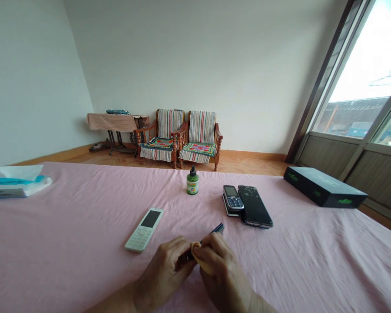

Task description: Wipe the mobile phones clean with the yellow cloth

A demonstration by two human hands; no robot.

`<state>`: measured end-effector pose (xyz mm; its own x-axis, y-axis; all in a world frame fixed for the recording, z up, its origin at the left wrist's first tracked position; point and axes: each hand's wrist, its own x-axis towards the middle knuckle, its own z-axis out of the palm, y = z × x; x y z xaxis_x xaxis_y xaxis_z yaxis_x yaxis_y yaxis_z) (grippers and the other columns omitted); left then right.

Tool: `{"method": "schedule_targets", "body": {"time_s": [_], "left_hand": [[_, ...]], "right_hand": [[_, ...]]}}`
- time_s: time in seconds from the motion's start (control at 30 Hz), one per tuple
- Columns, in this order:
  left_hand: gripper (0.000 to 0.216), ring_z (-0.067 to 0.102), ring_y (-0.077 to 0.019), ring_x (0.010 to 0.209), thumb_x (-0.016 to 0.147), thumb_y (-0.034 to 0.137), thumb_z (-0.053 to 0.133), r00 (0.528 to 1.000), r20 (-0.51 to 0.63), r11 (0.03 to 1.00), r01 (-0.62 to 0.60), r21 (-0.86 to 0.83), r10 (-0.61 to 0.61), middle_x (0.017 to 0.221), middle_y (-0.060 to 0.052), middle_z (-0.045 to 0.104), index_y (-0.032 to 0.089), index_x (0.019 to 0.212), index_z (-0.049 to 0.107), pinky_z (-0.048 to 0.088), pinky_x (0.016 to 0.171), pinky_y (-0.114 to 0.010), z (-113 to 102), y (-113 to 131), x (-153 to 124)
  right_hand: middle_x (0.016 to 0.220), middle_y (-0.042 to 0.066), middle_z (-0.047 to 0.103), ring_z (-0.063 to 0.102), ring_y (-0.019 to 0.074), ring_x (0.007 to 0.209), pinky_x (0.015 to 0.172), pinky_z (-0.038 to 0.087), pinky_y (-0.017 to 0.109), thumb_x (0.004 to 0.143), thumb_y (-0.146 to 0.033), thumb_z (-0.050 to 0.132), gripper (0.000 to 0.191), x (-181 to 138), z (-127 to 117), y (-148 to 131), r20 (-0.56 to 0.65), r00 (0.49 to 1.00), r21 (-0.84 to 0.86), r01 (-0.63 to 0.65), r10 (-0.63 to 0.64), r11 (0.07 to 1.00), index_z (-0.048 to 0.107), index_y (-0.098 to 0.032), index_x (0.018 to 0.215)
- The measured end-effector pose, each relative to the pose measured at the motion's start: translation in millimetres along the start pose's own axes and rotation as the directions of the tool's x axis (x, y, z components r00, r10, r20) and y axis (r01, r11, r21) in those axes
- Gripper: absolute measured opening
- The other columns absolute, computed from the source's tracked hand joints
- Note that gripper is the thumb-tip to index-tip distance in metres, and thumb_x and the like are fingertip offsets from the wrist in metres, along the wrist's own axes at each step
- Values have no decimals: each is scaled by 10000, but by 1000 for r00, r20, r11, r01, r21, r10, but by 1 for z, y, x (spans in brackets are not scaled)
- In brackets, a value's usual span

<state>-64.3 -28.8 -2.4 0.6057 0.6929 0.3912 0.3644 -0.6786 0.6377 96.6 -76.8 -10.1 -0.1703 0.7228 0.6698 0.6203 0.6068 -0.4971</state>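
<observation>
Low in the middle, my left hand is closed around a slim dark phone, seen nearly edge-on and mostly hidden by my fingers. My right hand pinches a small yellow cloth and presses it against the phone's edge. Left of my hands, a white keypad phone lies face up. Beyond them stands a green bottle with a black nozzle cap. To the right, a dark keypad phone rests on another device, beside a large black smartphone.
A pink cloth covers the surface. A tissue pack lies at the far left, and a black box sits at the right. Past the far edge are two wooden chairs and a cloth-topped sewing table.
</observation>
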Motion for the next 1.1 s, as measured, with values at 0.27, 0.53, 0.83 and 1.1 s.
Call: {"method": "schedule_targets", "body": {"time_s": [0.27,0.53,0.83,1.1], "left_hand": [[50,577,-161,709,862,137,600,999,19,1000,28,12,-28,771,-5,609,172,858,636,411,632,-234,1,-4,-1],[125,581,-149,699,899,175,568,1000,9,1000,-7,-16,7,742,0,599,172,780,605,410,637,-226,1,-5,0],[73,561,-149,655,831,118,593,1000,-1,999,3,50,-3,717,5,590,177,799,623,400,595,-224,1,-4,1],[86,568,-154,683,853,120,553,1000,21,999,7,41,-8,744,-3,594,175,820,611,423,624,-230,-3,0,2]], "right_hand": [[808,58,544,527,175,749,648,457,270,869,-10,422,277,6,-16,16,-70,996,-54,-67,63,996,632,-190,872],[810,55,559,540,175,750,642,461,259,858,-33,455,241,3,-5,-1,18,999,-9,32,-32,999,632,-195,870],[815,63,562,548,184,763,673,469,278,854,-32,437,267,8,-23,28,-99,990,-99,-112,102,989,655,-187,845],[813,47,579,569,168,759,661,474,247,832,-30,466,267,8,-16,14,-45,994,-48,-106,104,993,665,-209,825]]}}
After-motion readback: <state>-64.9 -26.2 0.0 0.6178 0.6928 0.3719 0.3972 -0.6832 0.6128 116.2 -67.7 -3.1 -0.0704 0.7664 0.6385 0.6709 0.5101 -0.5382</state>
